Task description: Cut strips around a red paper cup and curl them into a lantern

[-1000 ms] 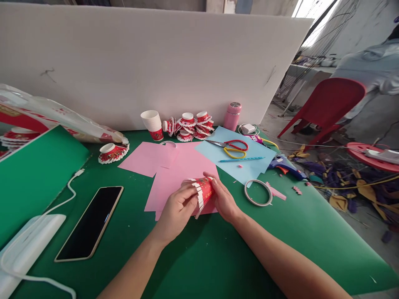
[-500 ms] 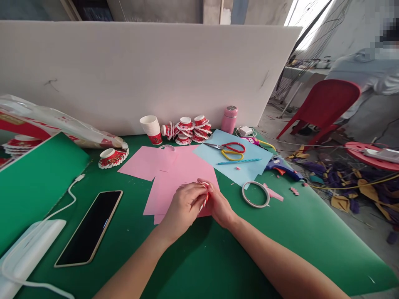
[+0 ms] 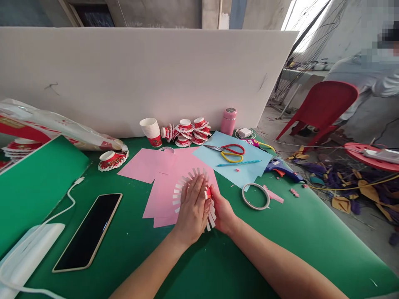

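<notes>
A red-and-white paper cup (image 3: 208,192) is between my hands, its wall cut into strips that fan outward with white insides showing. My left hand (image 3: 191,209) lies flat over the fanned strips, fingers stretched and close together. From the right, my right hand (image 3: 222,211) grips the cup, its thumb near the red part; its other fingers are mostly hidden behind. Beneath the cup are pink paper sheets (image 3: 162,195) on the green table (image 3: 311,249).
Scissors (image 3: 232,153) and a blue pen (image 3: 239,162) rest on blue paper (image 3: 215,143). Nearby are a tape roll (image 3: 243,196), a glue gun (image 3: 285,169), stacked cups (image 3: 150,132), several fringed cups (image 3: 185,132), a pink bottle (image 3: 229,121) and a phone (image 3: 89,232). A person sits at the right.
The cup's strips, earlier gathered and mostly hidden inside both hands, now spread out in a fan. My left hand has turned from curled fingers to a flat palm on them.
</notes>
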`<action>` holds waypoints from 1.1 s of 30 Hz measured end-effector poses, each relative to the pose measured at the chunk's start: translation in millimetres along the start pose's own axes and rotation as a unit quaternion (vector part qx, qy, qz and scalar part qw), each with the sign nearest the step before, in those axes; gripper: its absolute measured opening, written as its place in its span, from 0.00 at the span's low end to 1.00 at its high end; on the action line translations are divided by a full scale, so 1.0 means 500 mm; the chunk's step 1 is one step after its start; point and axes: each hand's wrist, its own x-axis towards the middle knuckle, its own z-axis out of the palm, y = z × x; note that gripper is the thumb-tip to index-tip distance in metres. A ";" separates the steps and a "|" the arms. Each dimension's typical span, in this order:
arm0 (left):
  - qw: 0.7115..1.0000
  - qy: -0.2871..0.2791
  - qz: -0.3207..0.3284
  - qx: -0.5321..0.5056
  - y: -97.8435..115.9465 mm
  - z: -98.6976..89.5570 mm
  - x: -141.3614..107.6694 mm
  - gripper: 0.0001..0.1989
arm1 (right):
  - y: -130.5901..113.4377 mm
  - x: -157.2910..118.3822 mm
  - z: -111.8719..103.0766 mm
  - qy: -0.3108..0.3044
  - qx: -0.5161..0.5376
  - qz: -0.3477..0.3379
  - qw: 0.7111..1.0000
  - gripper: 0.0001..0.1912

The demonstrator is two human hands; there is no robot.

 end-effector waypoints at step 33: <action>0.990 -0.062 -0.060 -0.109 -0.021 -0.026 -0.011 0.31 | 0.010 -0.009 -0.004 -0.099 -0.037 0.057 0.993 0.20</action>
